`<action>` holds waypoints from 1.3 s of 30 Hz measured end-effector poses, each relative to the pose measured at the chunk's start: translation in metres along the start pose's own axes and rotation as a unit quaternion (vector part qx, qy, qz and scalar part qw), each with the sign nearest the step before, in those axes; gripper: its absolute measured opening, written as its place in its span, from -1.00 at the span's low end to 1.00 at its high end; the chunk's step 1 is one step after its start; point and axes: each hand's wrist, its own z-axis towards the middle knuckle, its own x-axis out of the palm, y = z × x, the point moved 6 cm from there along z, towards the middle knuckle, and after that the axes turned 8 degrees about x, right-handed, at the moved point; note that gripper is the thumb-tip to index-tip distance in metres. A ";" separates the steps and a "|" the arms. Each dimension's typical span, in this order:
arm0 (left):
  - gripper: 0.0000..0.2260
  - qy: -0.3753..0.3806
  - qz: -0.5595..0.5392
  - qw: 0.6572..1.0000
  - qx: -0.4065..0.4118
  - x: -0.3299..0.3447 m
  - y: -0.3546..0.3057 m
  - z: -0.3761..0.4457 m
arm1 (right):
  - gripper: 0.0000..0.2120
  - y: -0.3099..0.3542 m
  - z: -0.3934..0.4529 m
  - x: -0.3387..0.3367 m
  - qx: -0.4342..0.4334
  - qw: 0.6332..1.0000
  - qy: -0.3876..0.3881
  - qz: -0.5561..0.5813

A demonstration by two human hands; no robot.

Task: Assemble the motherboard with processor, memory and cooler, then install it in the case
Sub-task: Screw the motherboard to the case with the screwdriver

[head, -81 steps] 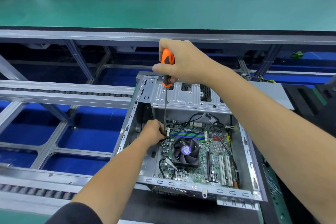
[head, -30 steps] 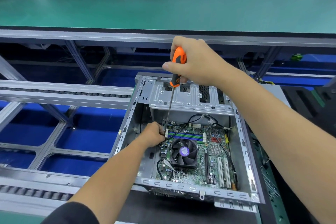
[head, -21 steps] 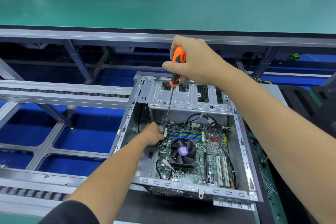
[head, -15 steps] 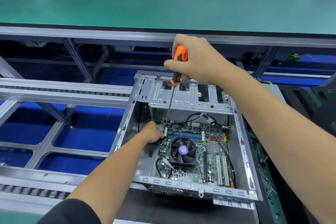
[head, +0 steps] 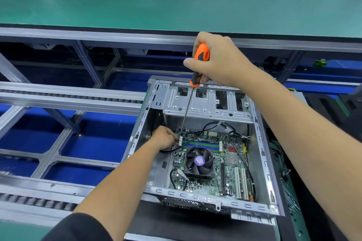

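Observation:
An open metal computer case [head: 260, 143] lies on its side with the green motherboard [head: 229, 164] inside it. On the board sit a black cooler fan [head: 198, 161] and green and blue memory slots [head: 201, 144]. My right hand [head: 221, 60] grips the orange and black handle of a long screwdriver [head: 199, 62]. Its thin shaft runs down to the board's far left corner. There my left hand [head: 164, 138] has its curled fingers at the shaft's tip; what they pinch is hidden.
A silver drive cage [head: 207, 101] spans the case's far end. Black cables [head: 242, 160] loop over the board. A roller conveyor [head: 68, 100] and metal frame lie to the left over blue floor. A green shelf [head: 176, 6] runs overhead. Loose small parts [head: 290, 199] lie right of the case.
The screwdriver handle and my right hand have shifted slightly; the view drifted a little. My left hand stays at the board's far left corner by the tip.

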 end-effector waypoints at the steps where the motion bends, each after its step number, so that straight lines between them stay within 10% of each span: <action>1: -0.82 0.006 0.003 1.000 0.002 0.001 0.000 0.000 | -0.75 0.001 0.000 -0.002 -0.001 1.000 -0.003 0.000; 39: -0.86 0.001 0.159 0.977 0.143 0.002 -0.023 -0.009 | -0.75 -0.002 0.002 -0.009 0.032 0.999 -0.029 0.013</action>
